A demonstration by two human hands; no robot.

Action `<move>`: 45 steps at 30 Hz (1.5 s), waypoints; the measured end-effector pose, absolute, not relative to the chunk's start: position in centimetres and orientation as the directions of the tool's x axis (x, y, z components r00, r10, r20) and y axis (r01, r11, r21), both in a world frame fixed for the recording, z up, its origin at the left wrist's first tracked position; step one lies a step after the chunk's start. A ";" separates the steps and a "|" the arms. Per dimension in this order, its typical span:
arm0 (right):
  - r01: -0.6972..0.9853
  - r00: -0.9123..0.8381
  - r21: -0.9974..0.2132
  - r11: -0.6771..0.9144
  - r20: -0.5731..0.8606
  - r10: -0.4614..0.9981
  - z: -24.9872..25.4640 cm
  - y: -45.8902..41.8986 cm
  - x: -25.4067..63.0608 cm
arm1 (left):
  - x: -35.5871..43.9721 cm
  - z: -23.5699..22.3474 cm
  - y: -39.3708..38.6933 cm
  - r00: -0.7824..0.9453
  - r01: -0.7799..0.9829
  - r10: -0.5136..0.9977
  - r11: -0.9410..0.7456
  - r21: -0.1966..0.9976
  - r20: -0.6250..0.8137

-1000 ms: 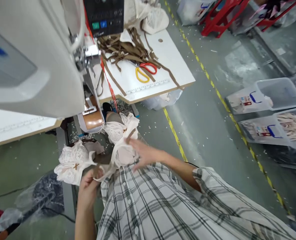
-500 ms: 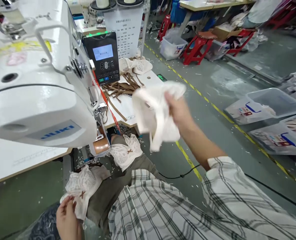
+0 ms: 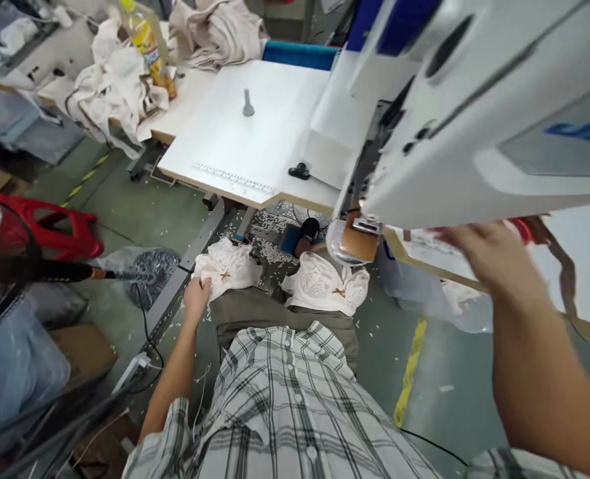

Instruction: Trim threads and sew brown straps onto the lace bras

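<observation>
At the left, a red plastic stool (image 3: 70, 229) is placed on the floor. Farther back, a pile of white fabric pieces (image 3: 112, 93) is heaped on a worktop, with 1 yellow-labelled bottle (image 3: 147, 50) set upright against it. The edge of the left lace bra (image 3: 227, 269) is pinched by the left hand (image 3: 195, 301), with thumb and fingers drawn narrow; this bra is laid over the left knee. Beyond it, 1 black clip (image 3: 299, 171) is positioned on the white machine table (image 3: 269, 126), to the right of a ruler scale (image 3: 232, 176). The right lace bra (image 3: 324, 283) is laid over the right knee, just below the cylinder arm (image 3: 359, 243) of the sewing machine (image 3: 454, 159). At the right, the right hand (image 3: 489, 253) is extended over the table; its fingers are blurred and partly hidden by the machine head, so their spread and grip cannot be told. Beside it, 1 brown fabric strip (image 3: 568, 276) is draped over the table edge.
</observation>
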State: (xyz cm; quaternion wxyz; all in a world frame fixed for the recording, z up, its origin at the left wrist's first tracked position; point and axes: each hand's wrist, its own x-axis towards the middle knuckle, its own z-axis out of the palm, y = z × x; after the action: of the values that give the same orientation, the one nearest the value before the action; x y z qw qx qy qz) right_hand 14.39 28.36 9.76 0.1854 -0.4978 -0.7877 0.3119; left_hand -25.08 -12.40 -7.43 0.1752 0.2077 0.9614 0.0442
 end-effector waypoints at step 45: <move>-0.098 -0.609 -0.865 -0.492 -0.339 0.717 4.1 8.2 6.6 | -8.0 5.5 -0.5 -0.203 0.086 0.943 0.284 0.955 -0.263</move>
State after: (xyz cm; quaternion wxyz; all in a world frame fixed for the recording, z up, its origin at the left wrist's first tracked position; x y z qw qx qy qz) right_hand 6.62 8.20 4.11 0.2592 -0.3583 -0.4322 0.7859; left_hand -7.98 -0.51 5.51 0.4854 0.4035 0.6376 0.4415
